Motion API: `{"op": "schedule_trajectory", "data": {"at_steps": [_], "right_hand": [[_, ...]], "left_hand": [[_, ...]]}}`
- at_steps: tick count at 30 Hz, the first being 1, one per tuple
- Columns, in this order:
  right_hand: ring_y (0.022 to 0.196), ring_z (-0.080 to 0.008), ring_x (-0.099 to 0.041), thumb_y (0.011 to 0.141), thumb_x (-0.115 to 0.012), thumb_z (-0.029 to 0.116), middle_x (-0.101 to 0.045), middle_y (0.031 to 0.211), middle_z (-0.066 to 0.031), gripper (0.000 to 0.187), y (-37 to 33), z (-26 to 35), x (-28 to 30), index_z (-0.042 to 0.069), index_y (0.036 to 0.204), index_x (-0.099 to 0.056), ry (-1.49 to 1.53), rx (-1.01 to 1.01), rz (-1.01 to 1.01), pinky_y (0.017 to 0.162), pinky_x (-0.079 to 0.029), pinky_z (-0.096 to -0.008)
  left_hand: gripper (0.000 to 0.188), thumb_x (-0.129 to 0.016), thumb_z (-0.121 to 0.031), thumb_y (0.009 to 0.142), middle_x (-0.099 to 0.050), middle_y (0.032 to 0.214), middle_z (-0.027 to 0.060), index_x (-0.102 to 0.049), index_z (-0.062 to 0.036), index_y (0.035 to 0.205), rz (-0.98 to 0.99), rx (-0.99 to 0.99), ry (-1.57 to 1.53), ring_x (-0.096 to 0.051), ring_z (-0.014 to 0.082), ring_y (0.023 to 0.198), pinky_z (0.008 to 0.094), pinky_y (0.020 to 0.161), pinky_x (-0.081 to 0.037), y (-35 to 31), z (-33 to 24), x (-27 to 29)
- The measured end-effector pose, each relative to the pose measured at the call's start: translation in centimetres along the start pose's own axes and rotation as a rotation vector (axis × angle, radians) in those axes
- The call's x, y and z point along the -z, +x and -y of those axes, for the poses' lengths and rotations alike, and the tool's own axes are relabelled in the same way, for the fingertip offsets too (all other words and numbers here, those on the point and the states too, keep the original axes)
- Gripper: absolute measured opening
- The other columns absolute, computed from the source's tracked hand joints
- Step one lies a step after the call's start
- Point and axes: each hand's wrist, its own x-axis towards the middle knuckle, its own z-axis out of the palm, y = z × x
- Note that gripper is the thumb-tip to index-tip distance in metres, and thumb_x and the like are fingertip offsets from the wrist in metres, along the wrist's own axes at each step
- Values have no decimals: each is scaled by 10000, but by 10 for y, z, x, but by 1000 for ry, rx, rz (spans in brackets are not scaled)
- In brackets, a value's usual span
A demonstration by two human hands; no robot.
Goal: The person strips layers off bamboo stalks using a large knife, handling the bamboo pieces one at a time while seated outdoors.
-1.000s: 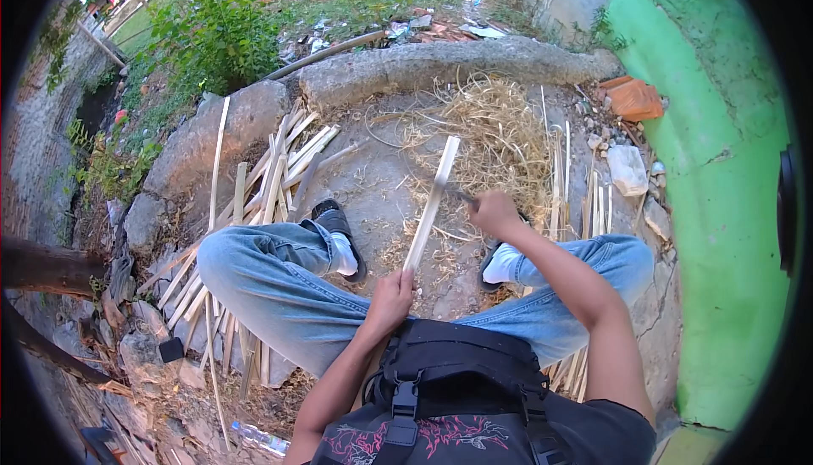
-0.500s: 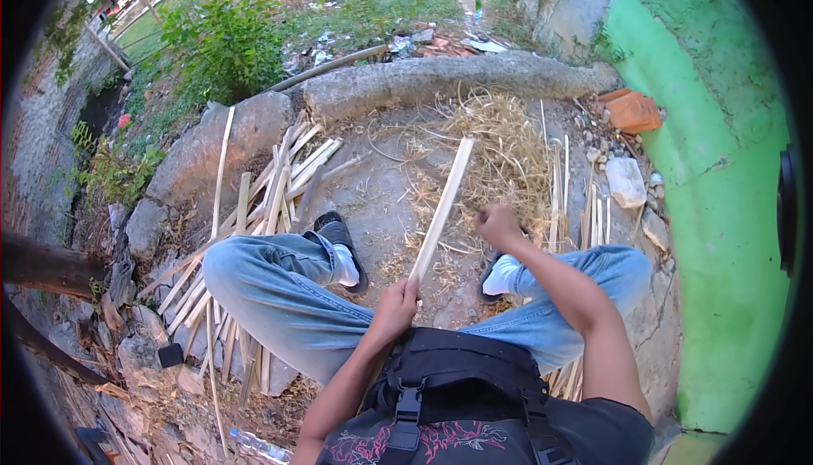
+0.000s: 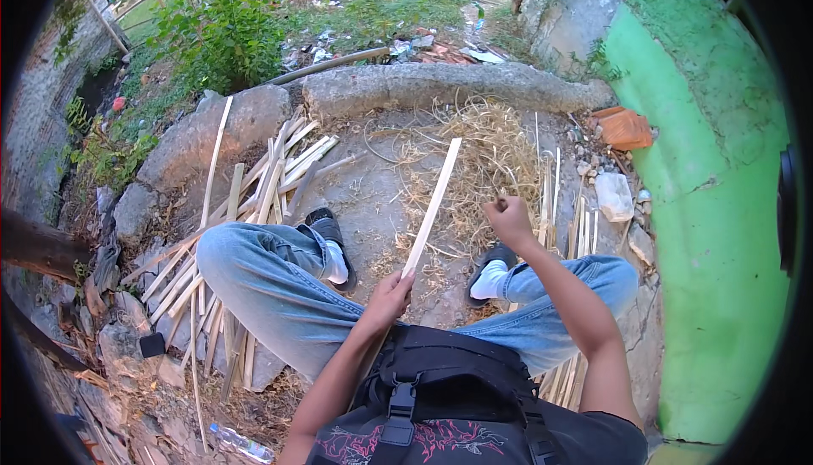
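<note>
Person's L hand [image 3: 389, 297] grips pale wood strip [image 3: 433, 206]; R hand [image 3: 513, 224], curled on dark tool [image 3: 502, 204] (mostly hidden), nr. shavings [image 3: 487, 143]; sticks [image 3: 271, 184] piled L.

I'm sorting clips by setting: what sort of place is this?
Probably an outdoor yard beside a building: a painted green wall stands on the right, a rough, low concrete kerb runs across ahead, and a leafy bush grows just beyond it.
</note>
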Motion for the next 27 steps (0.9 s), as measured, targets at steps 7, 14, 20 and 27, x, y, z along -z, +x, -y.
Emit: {"op": "schedule_trajectory", "data": {"at_steps": [7, 14, 20, 27], "right_hand": [[585, -328, -630, 738, -639, 256, -620, 605, -158, 212, -80, 40, -15, 46, 707, -638, -445, 437, 390, 593, -525, -417], [631, -352, -638, 732, -613, 229, -628, 648, -186, 191, -59, 2, -31, 43, 722, -655, -538, 506, 413, 621, -528, -436], [785, -398, -648, 690, -609, 215, -644, 819, -275, 293, 49, -81, 20, -47, 809, -663, -431, -268, -2, 697, -509, -445], [515, -166, -542, 742, -619, 201, -583, 559, -86, 237, 15, -35, 8, -34, 733, -648, 88, -236, -15, 506, -416, -343]], "left_hand": [[343, -715, -277, 761, -493, 625, 56, -503, -8, 765, -63, -116, 682, -475, 160, 590, 342, 547, -413, -9, -14, -9], [267, -664, -168, 757, -421, 597, 42, -440, -27, 725, -15, -119, 734, -410, 129, 575, 333, 523, -375, -7, 3, -1], [337, -675, -144, 767, -367, 596, -36, -364, -78, 656, 54, -142, 617, -350, 74, 574, 282, 492, -321, -10, 4, -3], [248, -667, -111, 741, -400, 594, -26, -428, -75, 690, 28, -46, 441, -395, 80, 563, 280, 485, -338, -2, 4, 2]]}}
